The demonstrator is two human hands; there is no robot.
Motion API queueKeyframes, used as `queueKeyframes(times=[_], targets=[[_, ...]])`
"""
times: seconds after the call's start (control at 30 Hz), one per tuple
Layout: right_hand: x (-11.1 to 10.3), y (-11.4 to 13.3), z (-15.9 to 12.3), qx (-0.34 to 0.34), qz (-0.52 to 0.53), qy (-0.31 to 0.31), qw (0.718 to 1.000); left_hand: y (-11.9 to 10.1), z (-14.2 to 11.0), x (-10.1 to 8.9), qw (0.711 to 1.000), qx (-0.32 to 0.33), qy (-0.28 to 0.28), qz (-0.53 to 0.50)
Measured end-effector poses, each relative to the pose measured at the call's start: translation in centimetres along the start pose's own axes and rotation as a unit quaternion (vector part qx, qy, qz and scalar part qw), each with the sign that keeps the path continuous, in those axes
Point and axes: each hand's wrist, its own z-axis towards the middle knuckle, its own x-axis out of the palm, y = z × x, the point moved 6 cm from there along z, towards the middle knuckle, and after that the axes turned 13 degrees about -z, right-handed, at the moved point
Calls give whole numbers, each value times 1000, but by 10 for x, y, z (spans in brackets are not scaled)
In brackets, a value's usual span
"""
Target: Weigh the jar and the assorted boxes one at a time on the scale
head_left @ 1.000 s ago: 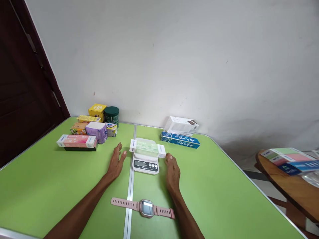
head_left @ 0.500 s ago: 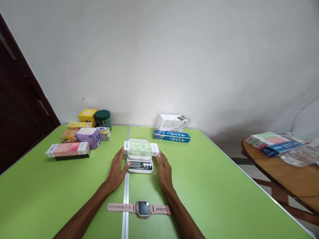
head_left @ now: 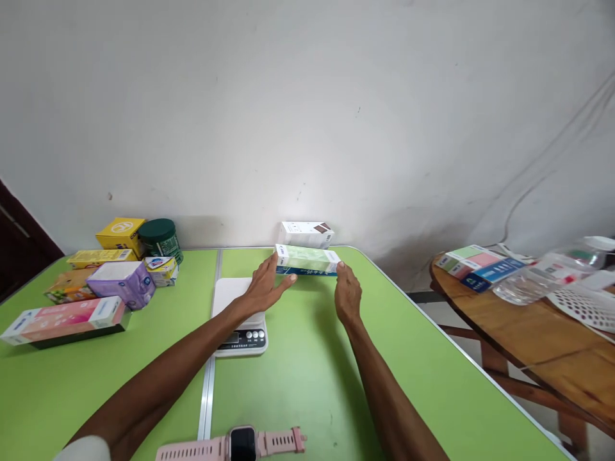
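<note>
A long green and white box [head_left: 307, 259] is held between my two hands above the far middle of the green table [head_left: 336, 384]. My left hand [head_left: 266, 288] presses its left end with fingers stretched out. My right hand [head_left: 348, 293] presses its right end. The box hangs just over a blue box [head_left: 302, 272], which lies in front of a white box [head_left: 304, 234] by the wall. The white kitchen scale [head_left: 237, 314] stands bare under my left forearm.
Several boxes and a green tin [head_left: 160, 237] sit at the table's far left; a long pink box [head_left: 62, 318] lies nearest. A pink smartwatch [head_left: 243, 443] lies at the near edge. A round wooden table [head_left: 538, 320] at right carries boxes, a plastic bottle and a white basket.
Both hands closed on the ends of the green and white box, lifted it off the scale and carried it right and back, over the blue box. The camera turned right.
</note>
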Motion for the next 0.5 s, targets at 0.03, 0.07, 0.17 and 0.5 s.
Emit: queueKeyframes(times=[0.03,0.07,0.17,0.5], targets=[[2,-2,12,-4,-15,2,1000,5,13,6,1000,-11,5,0],[6,-4,22,-12,-27,7,1000,10,24,10,1000,-19,9,2],[23,-8,42,-45,-35,30,998,28,47,20,1000,-26,12,13],[26,-13,16,-36,-59,22,997,22,23,2,1000,-23,-5,18]])
